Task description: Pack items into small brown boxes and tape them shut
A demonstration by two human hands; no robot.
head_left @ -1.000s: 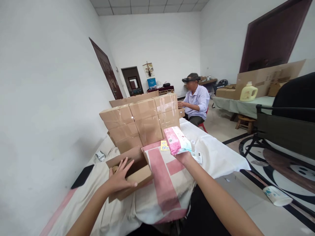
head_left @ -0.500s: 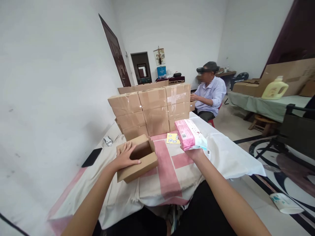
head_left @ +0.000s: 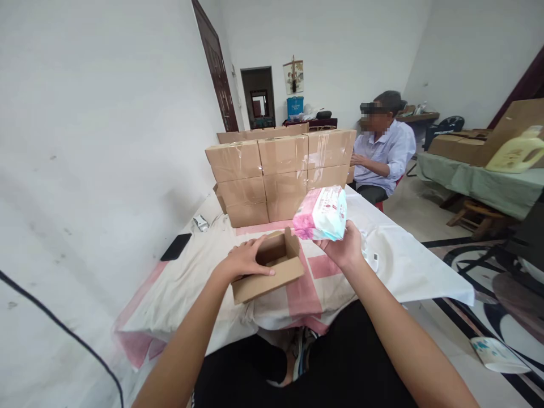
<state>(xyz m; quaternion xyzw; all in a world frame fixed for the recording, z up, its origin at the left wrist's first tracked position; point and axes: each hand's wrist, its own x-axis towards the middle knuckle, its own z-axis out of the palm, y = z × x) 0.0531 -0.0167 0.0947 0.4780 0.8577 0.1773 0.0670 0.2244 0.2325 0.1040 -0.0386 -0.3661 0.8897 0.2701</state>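
An open cardboard box [head_left: 272, 280] lies on the cloth-covered table in front of me, its inside showing bare cardboard. Across its left end, my left hand [head_left: 246, 260] grips it, thumb over the near flap and fingers on the far side. My right hand [head_left: 342, 246] holds a pink and white soft pack of tissues [head_left: 323, 212] from below, raised above the table to the right of the box and tilted. The pack hides part of the table behind it.
Taped cardboard boxes [head_left: 283, 181] are stacked as a wall at the table's far side. A black phone [head_left: 176, 247] and a small silver-white object [head_left: 201, 222] lie left. A seated person [head_left: 385, 150] is beyond the right far corner. A paper cup [head_left: 499, 355] lies on the floor.
My right hand has turned the tissue pack and brought it nearer the box. The left hand still holds the box. The whole view has shifted, with the scene sliding right.
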